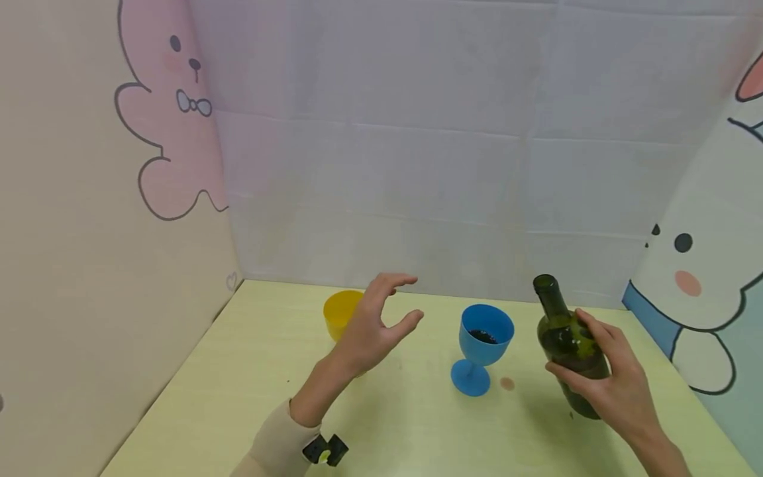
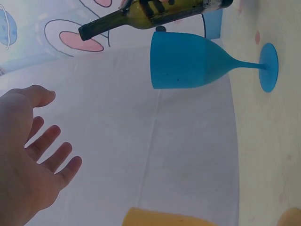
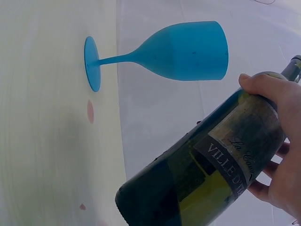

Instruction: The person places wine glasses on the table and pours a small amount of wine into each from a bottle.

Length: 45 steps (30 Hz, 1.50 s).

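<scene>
One green bottle point(image 1: 566, 339) is clamped in the right hand point(image 1: 622, 387), tilted with its neck leaning left, while the left hand point(image 1: 366, 334) holds nothing, its thumb and fingers apart. Between the two hands, just beside the bottle, a blue goblet point(image 1: 478, 354) with dark liquid point(image 1: 481, 336) inside stands upright on the table point(image 1: 411, 430); a yellow cup point(image 1: 340, 314) is partly hidden behind the left hand.

The pale yellow tabletop point(image 1: 238, 371), dotted with reddish marks point(image 1: 507, 383), met a creased greyish-white far wall point(image 1: 381, 172). The cream left wall point(image 1: 65, 265) bore a pink cartoon animal point(image 1: 175, 142) with a bow tie point(image 1: 193, 105); the right wall point(image 1: 745, 417), a white cartoon face point(image 1: 715, 271). Shadows lay soft.
</scene>
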Available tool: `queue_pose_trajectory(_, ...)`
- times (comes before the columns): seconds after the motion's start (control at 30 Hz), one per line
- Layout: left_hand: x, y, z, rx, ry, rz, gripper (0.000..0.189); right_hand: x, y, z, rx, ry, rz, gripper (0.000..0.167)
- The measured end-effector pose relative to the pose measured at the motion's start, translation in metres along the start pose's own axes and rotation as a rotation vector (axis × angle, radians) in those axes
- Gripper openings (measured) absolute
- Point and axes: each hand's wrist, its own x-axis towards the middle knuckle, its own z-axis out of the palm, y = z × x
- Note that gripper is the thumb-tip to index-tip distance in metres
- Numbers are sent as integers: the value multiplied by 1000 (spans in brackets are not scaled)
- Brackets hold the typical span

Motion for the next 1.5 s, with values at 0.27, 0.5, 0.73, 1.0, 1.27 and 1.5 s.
queue_pose_trajectory(0.27,1,-2,-47,113,-40,8,49,0,-1,-2,-23,40,-34,106)
queue_pose_trajectory(0.5,-8,-16,-87,146,-4,-120,50,2,-4,-5,-26,45,-33,105)
queue_pose_trajectory(0.73,-31,-43,-103,90,40,-262,49,-2,-4,-6,-21,44,-14,104)
queue_pose_trajectory(1.0,-53,-78,-107,-4,35,-465,59,4,-3,-6,-7,63,-13,104)
queue_pose_trajectory(1.27,-64,-107,-93,-136,8,-484,66,8,0,-9,7,75,12,103)
queue_pose_trajectory(1.5,-66,-117,-80,-190,-16,-446,72,10,-1,-10,19,67,40,103)
